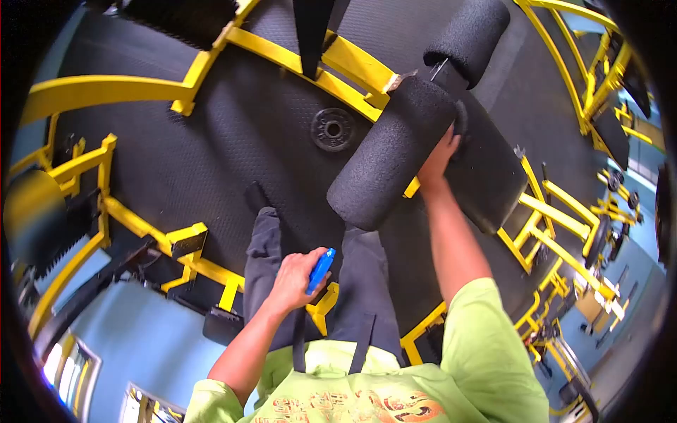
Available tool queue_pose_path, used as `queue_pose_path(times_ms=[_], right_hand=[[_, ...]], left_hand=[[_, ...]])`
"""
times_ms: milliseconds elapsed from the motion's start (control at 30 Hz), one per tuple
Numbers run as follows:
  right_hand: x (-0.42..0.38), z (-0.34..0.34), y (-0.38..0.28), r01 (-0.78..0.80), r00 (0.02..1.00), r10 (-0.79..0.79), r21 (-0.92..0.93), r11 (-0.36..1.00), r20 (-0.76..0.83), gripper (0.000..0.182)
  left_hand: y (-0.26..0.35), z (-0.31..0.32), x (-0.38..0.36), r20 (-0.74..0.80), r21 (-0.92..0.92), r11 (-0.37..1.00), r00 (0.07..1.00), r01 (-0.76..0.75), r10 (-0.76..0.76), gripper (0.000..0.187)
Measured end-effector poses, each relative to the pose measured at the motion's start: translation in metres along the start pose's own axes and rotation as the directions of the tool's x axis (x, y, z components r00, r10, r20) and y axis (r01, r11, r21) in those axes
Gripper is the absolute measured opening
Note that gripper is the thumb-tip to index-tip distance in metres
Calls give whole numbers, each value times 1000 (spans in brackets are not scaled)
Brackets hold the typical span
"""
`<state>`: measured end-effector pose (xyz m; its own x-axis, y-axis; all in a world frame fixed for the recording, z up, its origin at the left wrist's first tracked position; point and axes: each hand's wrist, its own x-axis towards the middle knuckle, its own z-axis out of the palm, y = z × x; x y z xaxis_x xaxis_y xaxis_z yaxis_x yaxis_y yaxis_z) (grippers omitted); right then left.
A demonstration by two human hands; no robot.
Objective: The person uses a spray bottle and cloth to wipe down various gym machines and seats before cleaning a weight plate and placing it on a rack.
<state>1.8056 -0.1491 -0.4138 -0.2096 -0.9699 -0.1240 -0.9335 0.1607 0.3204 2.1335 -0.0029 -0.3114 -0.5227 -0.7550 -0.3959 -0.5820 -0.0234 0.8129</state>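
My left hand (295,280) is closed around a small, elongated blue plastic object (321,271), held in front of my thighs; its exact kind does not show. My right hand (441,156) reaches forward to the exercise machine, beside a thick black foam roller (395,151). Its fingers are partly hidden between the roller and a dark curved part (460,121), so their grip cannot be made out. A second foam roller (471,39) sits farther along the same metal bar. To the right of my hand is a flat black padded board (490,166).
A round black weight plate (333,130) lies on the black textured rubber floor (176,155). Yellow machine frames (345,63) cross ahead of me, with more yellow frames (141,225) on the left and others (557,218) at the right. Blue walls (141,317) stand beyond.
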Motion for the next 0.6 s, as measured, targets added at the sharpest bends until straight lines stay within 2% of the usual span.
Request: queue_pose_path(times_ms=[33,67,100,133,167,200,233,267,300,333,367,400,433,500,533,567,600], right_hand=[[-17,-9,-2,-16,1000,16,-27,1000,7,70],[-45,-27,-6,11,994,-58,436,900,93,70],[-58,-36,-16,-6,977,-167,806,592,130,71],[-71,7,-7,5,975,-180,803,597,127,71],[-77,55,26,-118,977,-137,954,274,161,66],[-49,109,17,-218,971,-116,972,-89,207,61],[-40,64,3,92,996,-74,753,652,-57,48],[-29,6,-28,86,990,8,650,755,-140,47],[-21,-34,-54,63,969,78,538,841,-236,45],[-21,-40,-60,82,949,25,321,943,-315,44],[-24,-37,-63,80,922,-41,86,993,-384,42],[-25,-26,-56,156,855,-162,-52,986,-492,38],[-30,-27,-52,146,858,-158,-65,987,-489,38],[-31,-44,-45,297,872,-349,-196,935,-344,39],[-28,-43,-41,341,842,-399,-213,915,-365,40],[-24,-37,-37,333,829,-401,-232,914,-391,40],[-29,-30,-35,375,795,-393,-134,917,-462,41]], left_hand=[[-10,-8,6,37,-9,1000,999,-9,9,49],[-20,-15,12,57,-21,1000,998,-19,20,49],[-31,-24,16,68,-28,999,997,-23,25,50],[-40,-33,19,46,-51,998,998,-35,37,50],[-49,-41,22,30,-59,998,999,-28,30,50],[-58,-47,28,25,-53,998,999,-46,47,50],[-67,-48,33,21,-52,997,998,-62,63,50],[-77,-46,41,-56,-31,991,991,-126,125,48],[-87,-42,52,-72,-47,993,992,-109,105,48],[-98,-38,63,-69,-51,988,988,-144,140,47],[-106,-34,75,-65,-53,981,981,-185,182,46],[-113,-33,87,-37,-54,980,981,-192,191,44],[-125,-25,97,-30,-63,977,979,-205,203,44],[-147,-11,122,-97,-65,952,951,-299,292,44],[-159,-7,131,-2,-83,969,972,-234,234,46],[-169,-5,142,-28,-74,963,966,-258,257,46],[-173,-3,145,64,14,974,973,-224,223,46]])
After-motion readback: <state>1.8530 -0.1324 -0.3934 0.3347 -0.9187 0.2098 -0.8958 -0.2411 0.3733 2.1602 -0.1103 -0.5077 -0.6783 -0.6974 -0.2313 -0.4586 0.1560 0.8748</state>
